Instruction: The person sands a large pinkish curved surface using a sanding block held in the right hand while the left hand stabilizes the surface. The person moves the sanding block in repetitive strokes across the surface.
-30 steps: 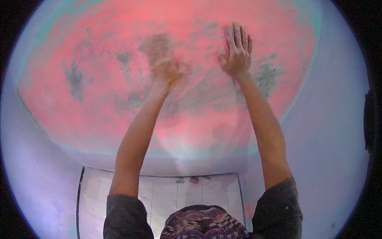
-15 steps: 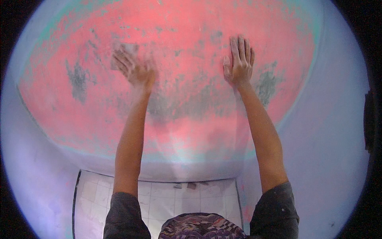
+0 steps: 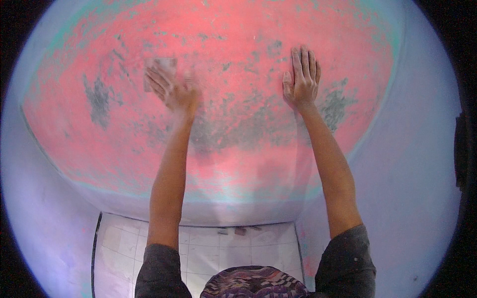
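Observation:
A wall painted pink (image 3: 233, 44) fills the middle of the view, with worn grey patches and a turquoise edge. My left hand (image 3: 174, 94) presses a greyish square of sandpaper (image 3: 166, 63) flat on the paint; its fingers lie over the sheet, whose upper edge shows beyond them. That hand is slightly blurred. To the right, my right hand (image 3: 302, 82) rests palm down on the wall, fingers pointing up and thumb apart, with nothing seen in it. Pale dust coats its fingers.
Pale blue-violet side walls (image 3: 412, 164) meet the pink wall left and right. Below lies a white tiled floor (image 3: 203, 253), with small dark pieces (image 3: 240, 231) near the wall's foot. A dark object (image 3: 461, 154) sits at the far right. A patterned cap (image 3: 253, 283) shows at the bottom.
My left hand and the sandpaper have shifted a little right and down along the wall. My right hand has moved very slightly right, still flat on the paint.

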Demonstrator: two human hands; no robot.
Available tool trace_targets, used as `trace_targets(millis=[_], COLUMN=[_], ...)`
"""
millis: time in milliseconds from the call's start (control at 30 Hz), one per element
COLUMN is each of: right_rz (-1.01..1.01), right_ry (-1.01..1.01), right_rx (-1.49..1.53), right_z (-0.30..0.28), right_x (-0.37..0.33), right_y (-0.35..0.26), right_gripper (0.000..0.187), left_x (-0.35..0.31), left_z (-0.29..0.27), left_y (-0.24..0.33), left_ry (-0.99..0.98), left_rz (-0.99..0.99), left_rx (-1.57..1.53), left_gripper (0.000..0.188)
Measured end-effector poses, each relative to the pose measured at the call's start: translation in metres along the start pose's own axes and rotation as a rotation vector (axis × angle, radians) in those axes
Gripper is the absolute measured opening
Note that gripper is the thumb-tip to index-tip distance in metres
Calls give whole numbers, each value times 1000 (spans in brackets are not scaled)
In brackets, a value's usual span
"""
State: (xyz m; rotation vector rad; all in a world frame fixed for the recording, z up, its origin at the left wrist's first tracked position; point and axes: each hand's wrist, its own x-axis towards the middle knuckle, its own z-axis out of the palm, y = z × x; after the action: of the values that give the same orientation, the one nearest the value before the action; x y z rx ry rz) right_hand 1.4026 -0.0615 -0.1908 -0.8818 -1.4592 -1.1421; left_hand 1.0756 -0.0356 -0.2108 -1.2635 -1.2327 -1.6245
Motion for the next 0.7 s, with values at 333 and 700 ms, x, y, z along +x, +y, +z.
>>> trace_targets(millis=[333,700], right_rz=[9,6], right_ry=[-20,4], right_rx=[-10,-46], right_z=[6,-20], right_x=[-47,-10], right_y=[-19,0], right_gripper=[63,61], left_x=[-65,-24], left_z=[-6,-14], left_y=[-8,40], left_ry=[-441,-356], left_rz=[690,521], left_rx=[-49,-267], left_gripper=[93,88])
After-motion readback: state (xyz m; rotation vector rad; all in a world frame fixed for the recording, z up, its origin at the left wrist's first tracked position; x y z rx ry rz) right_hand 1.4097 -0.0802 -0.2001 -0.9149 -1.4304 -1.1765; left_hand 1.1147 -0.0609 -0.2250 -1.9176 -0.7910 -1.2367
